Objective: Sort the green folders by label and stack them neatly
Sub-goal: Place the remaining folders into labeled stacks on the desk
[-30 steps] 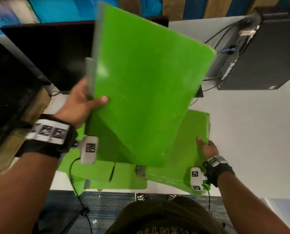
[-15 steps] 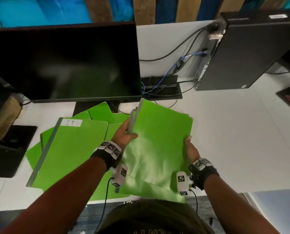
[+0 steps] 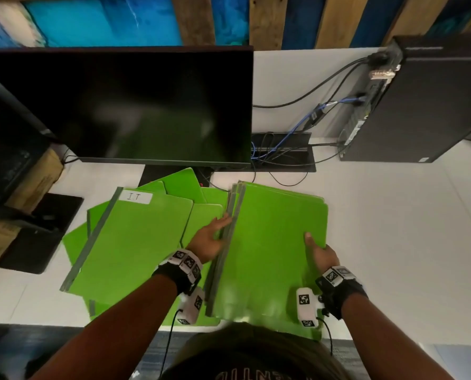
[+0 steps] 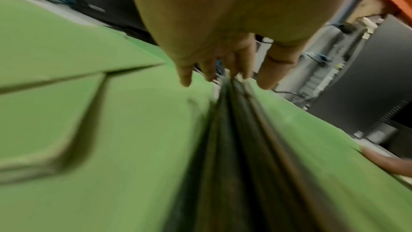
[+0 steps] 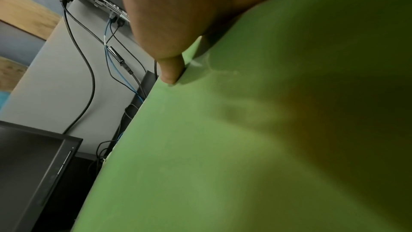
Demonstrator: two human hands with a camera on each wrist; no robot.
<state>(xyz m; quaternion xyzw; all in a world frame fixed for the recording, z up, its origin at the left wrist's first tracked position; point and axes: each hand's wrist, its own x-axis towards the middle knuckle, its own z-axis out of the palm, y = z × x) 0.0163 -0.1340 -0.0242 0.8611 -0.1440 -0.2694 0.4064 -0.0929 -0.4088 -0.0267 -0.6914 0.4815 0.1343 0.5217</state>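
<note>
A stack of green folders [image 3: 272, 242] lies on the white desk [image 3: 393, 242] in front of me, grey spines to the left. My left hand [image 3: 212, 237] presses straight fingers against those spines [image 4: 234, 147]. My right hand [image 3: 320, 250] grips the stack's right edge, thumb [image 5: 169, 70] on the top cover [image 5: 223, 147] and fingers hidden beneath. To the left sits a looser pile of green folders; its top folder [image 3: 135, 242] carries a white label [image 3: 135, 197] reading "IT". No label shows on the right stack.
A black monitor [image 3: 135, 105] stands right behind the folders. A black computer tower [image 3: 421, 105] with cables [image 3: 297, 149] is at the back right. A black stand base [image 3: 39, 231] and a cardboard box [image 3: 37, 182] sit at the left.
The folder my left hand held up high has come down onto the right stack. The stack now lies flat, and my left hand has moved to its spine side.
</note>
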